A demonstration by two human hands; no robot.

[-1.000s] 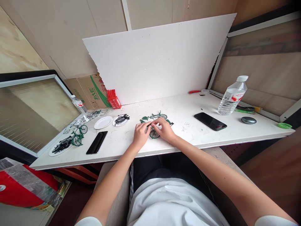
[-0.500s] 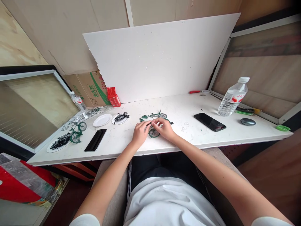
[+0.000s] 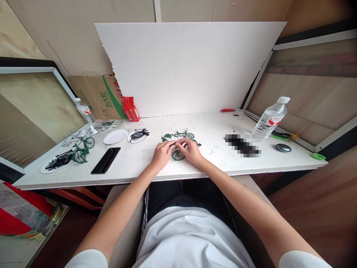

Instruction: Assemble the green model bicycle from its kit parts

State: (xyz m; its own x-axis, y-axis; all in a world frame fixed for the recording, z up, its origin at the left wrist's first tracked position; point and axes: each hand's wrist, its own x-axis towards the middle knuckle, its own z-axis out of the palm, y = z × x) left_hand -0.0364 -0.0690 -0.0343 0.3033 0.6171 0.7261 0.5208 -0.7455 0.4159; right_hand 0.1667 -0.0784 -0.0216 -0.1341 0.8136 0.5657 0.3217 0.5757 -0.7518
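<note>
My left hand (image 3: 161, 153) and my right hand (image 3: 190, 151) meet over the front half of the table, fingertips close together. Both are closed in a pinch around a small dark part (image 3: 172, 146), mostly hidden by the fingers. Just under the hands is a spoked wheel (image 3: 177, 155) of a green model bicycle, whose frame they largely cover. Right behind them lies another green model bicycle (image 3: 187, 134), with a small green piece (image 3: 167, 136) to its left.
At left are a paper plate of black parts (image 3: 44, 169), green model bicycles (image 3: 80, 153), a phone (image 3: 106, 160) and a bare paper plate (image 3: 115, 136). Behind stand a red box (image 3: 131, 109) and a white board (image 3: 189, 67). A bottle (image 3: 270, 119) and a mouse (image 3: 283, 147) are at right.
The camera view has turned and shifted slightly, so the table sits a little differently in it. My hands keep nearly the same pinched pose over the wheel.
</note>
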